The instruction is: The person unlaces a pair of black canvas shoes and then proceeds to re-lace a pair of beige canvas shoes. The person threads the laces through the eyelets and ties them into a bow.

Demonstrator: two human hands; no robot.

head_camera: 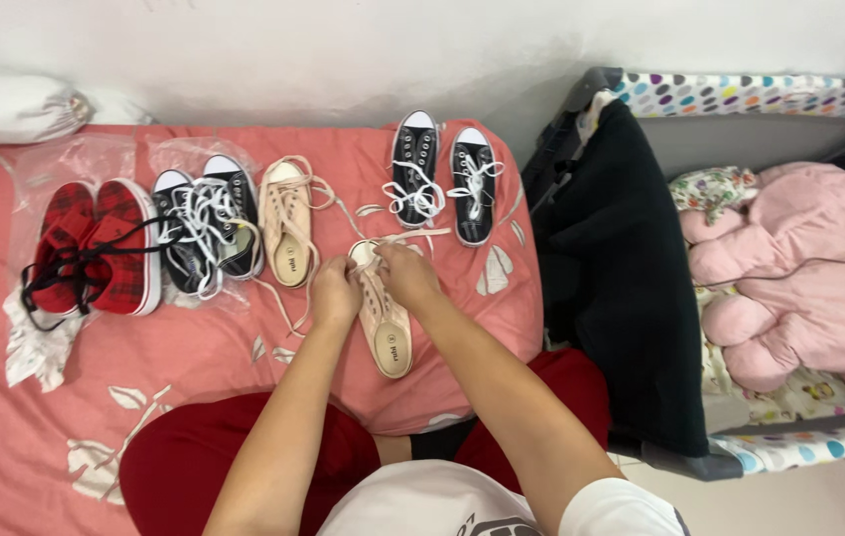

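While the bed takes up most of the view, pink sheet with a pale leaf print, the work sits at its near middle. Right of it: playpen with a dotted rim, black cloth draped over its edge, pink plush toy inside. White pillow at the far left corner.

Shoes in a row on the sheet, left to right: red plaid pair with black laces on a clear plastic bag, black pair with loose white laces, single beige sneaker, then a second black pair further back, laced.

Thing in hand: the other beige sneaker, toe pointing away, heel toward the person, lying flat just in front of the knees. Left hand is closed against the shoe's left side at the eyelets. Right hand is curled over the toe end, fingertips pinching the beige lace, which trails off to the right. Exact finger contact on the left is hidden by the knuckles.

To lace well, my read: keep the shoe pinned flat with the left hand, feed the lace tip straight through each eyelet, pull both ends even before moving up a row, keep the lace untwisted, and keep the loose end clear of the neighbouring shoe's laces.
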